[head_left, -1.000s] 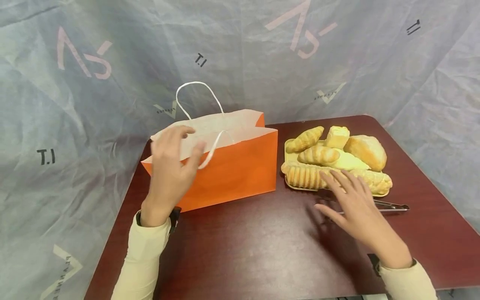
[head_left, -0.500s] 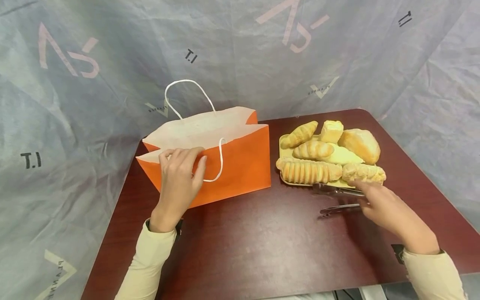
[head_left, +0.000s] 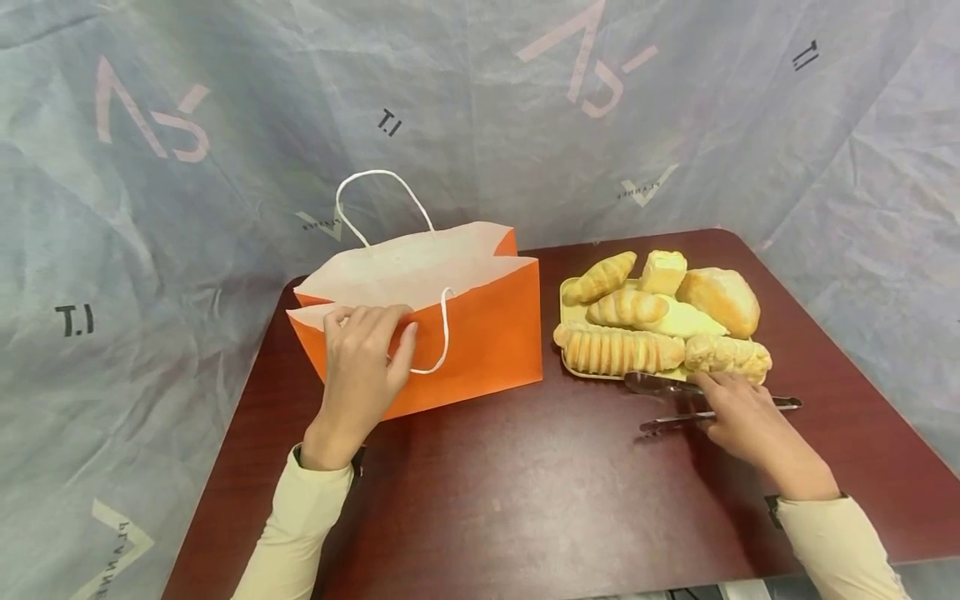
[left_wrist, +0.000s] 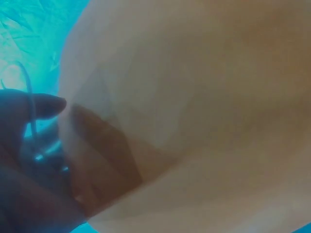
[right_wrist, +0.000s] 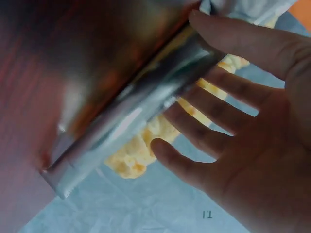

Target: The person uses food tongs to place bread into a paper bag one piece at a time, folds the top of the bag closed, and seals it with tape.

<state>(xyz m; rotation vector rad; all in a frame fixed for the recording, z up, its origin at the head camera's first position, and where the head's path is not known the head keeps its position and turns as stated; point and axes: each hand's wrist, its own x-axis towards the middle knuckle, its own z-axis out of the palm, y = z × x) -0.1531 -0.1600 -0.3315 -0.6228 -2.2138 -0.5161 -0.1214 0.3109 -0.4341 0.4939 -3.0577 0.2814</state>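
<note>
My left hand grips the front rim of an orange paper bag, fingers over the edge and thumb on the near side. The bag stands upright with its white inside showing. In the left wrist view, the pale bag wall fills most of the picture. Beside the bread tray, my right hand holds metal tongs by their middle, their two arms spread toward the left. The right wrist view shows the thumb on one side of the tongs and the fingertips reaching behind them.
A yellow tray carries several breads, among them a ridged loaf, a knobbly roll and a round bun. White cord handles rise from the bag. A grey printed sheet hangs behind the dark red table.
My left hand has come down from above the bag onto its front rim. My right hand has moved right and down onto the tongs, which have shifted slightly beside the tray.
</note>
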